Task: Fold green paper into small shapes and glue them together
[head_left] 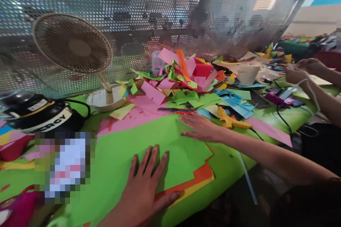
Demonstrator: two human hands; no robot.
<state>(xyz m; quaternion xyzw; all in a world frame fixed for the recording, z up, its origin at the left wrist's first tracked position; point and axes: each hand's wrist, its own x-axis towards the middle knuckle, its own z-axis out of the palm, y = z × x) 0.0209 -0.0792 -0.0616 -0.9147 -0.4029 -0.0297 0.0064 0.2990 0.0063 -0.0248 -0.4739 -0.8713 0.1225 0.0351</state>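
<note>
Both grips open, we have our left hand (144,193) flat on the green sheet (114,163), lower centre, and our right hand (204,126) (nearer the dark tool (170,109) lying crosswise) at its upper-right edge.

1. A table (226,170) has a bright green cover.
2. Near its front edge lies a stack of paper: a large green sheet (117,149) over orange and yellow ones.
3. Behind are mixed paper scraps (170,81) and a beige fan (102,101).
4. A black appliance (50,113) stands at the left.
5. Toward the right lie a yellow glue gun (231,120) and a pink sheet (271,131).
</note>
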